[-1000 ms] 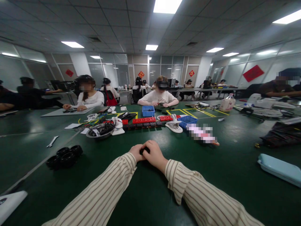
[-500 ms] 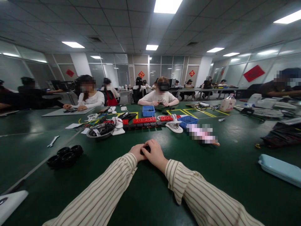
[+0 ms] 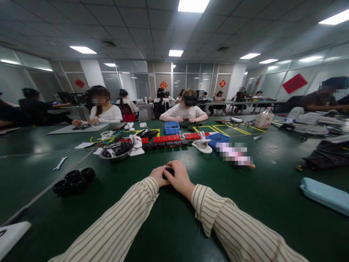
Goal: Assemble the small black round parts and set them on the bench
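My left hand (image 3: 158,176) and my right hand (image 3: 180,177) meet over the green table, both closed around a small dark rounded object (image 3: 168,174). Fingers cover most of it, so its exact kind cannot be made out. The right thumb lies across its near side, while the left hand wraps its left side. To the left of my forearms sits a cluster of several glossy black ring-shaped parts (image 3: 75,181), resembling small tyres. Beyond them lies a metal wrench (image 3: 60,163).
Ahead stand red-and-black power strips (image 3: 167,139), a metal bowl of cables (image 3: 114,155), a white clip base (image 3: 202,145) and blue bins (image 3: 172,127). A light blue case (image 3: 324,195) lies at the right. Across the table a person (image 3: 185,112) works with both hands.
The view has shifted very slightly. My hands keep their grasp on the dark object, with hardly any finger movement visible.
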`<state>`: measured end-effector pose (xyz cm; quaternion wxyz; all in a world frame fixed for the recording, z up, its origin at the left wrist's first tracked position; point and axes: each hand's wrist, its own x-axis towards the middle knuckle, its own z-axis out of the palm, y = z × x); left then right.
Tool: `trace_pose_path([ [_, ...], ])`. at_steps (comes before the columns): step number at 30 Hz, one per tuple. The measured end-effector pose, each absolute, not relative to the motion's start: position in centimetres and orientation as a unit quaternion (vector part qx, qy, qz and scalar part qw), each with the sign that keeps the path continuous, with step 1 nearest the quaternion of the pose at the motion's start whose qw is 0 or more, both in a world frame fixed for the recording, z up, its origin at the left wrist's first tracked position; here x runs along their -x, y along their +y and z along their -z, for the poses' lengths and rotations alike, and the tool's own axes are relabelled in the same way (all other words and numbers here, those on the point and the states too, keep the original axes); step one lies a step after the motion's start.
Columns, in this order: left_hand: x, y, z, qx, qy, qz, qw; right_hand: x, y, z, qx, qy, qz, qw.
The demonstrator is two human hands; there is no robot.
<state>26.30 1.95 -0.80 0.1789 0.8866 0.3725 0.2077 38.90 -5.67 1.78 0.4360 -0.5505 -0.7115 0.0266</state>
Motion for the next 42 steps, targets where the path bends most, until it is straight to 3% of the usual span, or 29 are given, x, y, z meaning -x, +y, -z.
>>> trace_pose_path([
  [16,-26.21,1.96,0.33,-0.892,0.358,-0.198,0.192,-38.86,-5.86,-1.97,0.498,-0.752,-0.041,0.430],
  [26,-26.44,2.01,0.68,-0.886,0.378,-0.200,0.180,-38.87,-5.51,-1.66,0.570,-0.703,-0.024,0.424],
  [42,-26.31,1.92,0.25,-0.896,0.358,-0.186,0.186,-38.83,-5.97,-2.16,0.506,-0.750,-0.039,0.425],
])
